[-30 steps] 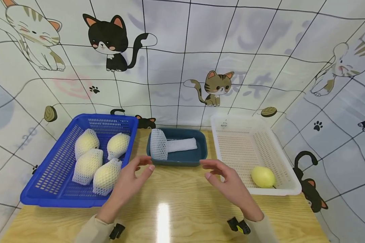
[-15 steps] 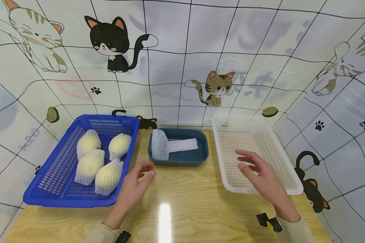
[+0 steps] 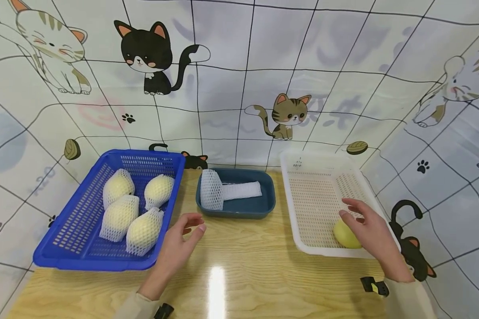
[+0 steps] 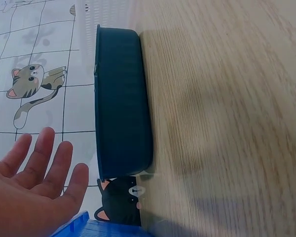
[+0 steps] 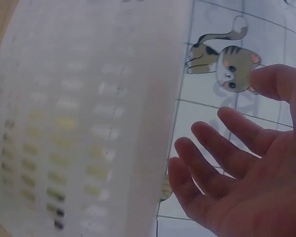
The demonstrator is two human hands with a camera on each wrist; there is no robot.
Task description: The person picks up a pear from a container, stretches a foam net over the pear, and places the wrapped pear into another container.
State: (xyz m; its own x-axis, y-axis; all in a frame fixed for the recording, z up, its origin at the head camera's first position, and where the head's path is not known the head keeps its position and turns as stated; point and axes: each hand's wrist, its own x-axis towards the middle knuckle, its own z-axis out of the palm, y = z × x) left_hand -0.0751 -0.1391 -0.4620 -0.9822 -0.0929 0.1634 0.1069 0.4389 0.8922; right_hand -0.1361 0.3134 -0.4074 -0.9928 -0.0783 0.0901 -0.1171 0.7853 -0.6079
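Note:
My right hand hovers over the near right corner of the white basket, its fingers loosely bent and holding nothing. Beneath it lies a yellow-green pear, partly covered by the hand. In the right wrist view the basket wall stands beside the relaxed fingers, and a yellowish tint shows through its slots. My left hand is beside the blue basket, loosely curved around nothing. Several pears in white foam nets lie in that blue basket. The left wrist view shows the left fingers spread near the dark teal tray.
Between the baskets, at the back of the wooden table, the teal tray holds foam nets: one opened out and a flat one. A cat-patterned cloth rises behind and at both sides.
My right hand has moved right, from near the teal tray to above the pear in the white basket. The left hand has barely shifted. The view has turned slightly.

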